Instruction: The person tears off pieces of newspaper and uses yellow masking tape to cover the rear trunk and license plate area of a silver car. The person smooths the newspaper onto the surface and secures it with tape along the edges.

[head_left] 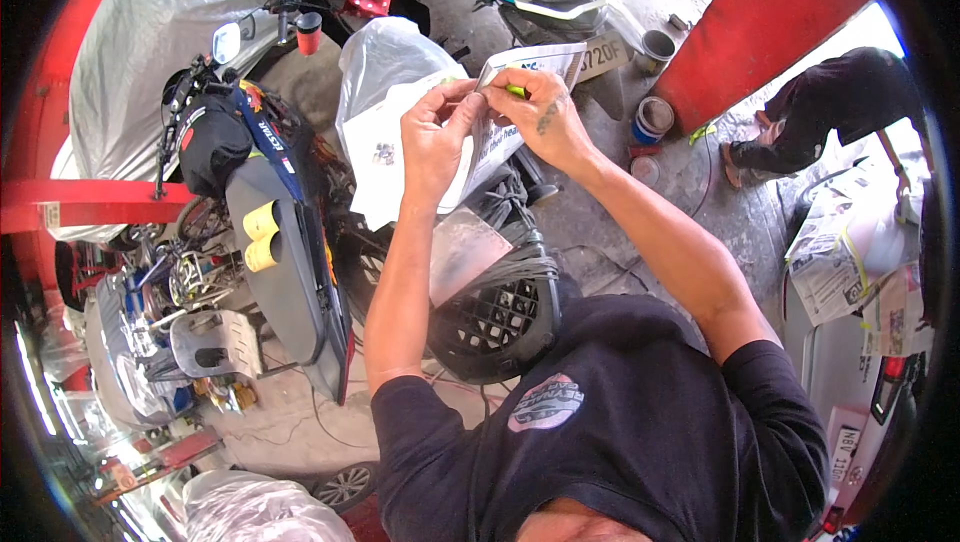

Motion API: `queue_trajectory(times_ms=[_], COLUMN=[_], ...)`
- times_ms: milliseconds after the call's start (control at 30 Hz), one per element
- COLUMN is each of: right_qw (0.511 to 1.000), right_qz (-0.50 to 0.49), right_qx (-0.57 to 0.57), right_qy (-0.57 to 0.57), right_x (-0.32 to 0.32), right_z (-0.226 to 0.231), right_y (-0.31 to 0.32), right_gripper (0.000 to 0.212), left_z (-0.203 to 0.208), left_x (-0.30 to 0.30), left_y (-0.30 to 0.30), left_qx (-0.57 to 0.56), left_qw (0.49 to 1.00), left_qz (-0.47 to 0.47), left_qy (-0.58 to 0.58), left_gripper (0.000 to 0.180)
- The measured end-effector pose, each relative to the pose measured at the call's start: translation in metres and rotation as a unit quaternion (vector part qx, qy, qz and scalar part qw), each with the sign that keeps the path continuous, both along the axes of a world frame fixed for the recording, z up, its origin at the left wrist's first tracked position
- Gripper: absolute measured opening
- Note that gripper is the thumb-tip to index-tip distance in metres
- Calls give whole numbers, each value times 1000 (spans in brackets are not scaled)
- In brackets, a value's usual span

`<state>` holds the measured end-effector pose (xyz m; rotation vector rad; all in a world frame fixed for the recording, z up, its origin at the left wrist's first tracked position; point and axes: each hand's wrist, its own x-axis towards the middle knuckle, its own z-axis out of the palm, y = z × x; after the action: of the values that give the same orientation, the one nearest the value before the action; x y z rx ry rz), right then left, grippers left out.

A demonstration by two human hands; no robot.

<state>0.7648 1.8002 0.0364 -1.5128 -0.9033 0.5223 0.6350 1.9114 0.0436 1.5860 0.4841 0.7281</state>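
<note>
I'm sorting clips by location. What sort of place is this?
Probably a vehicle repair or paint workshop: a partly stripped motorcycle on the concrete floor, paint cans beside a red panel, and a car masked with newspaper on the right.

I have one view only, from the head camera, so nothing is shared with a second view. It sits above my chest and looks steeply down and forward: my black T-shirt fills the lower edge, and both forearms rise from it toward the middle. My left hand and right hand are close to the lens, just above centre. The fisheye bends the red metal beam at the left and darkens the rim. The grey concrete floor lies far below.
</note>
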Motion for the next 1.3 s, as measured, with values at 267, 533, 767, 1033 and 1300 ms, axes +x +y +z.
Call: queue_trajectory(times_ms=[267,533,767,1033,1300], right_qw=[999,953,954,964,923], right_qz=[-20,-93,-143,-95,147], right_qx=[28,178,-11,-233,-40], right_qy=[-11,227,264,-83,-353], right_x=[-4,64,98,29,31], right_z=[-1,-17,-110,-213,-142], right_y=[-1,-26,-13,-26,26], right_gripper=[20,21,15,27,18], left_z=[-10,60,135,227,250], left_x=[0,-54,-158,-183,-209], left_y=[18,140,263,205,157], left_qx=[-56,197,262,467,569], left_qw=[995,902,826,692,642], left_qz=[72,365,460,528,507], left_qy=[-27,-123,-192,-154,-85], left_gripper=[18,9,14,22,29])
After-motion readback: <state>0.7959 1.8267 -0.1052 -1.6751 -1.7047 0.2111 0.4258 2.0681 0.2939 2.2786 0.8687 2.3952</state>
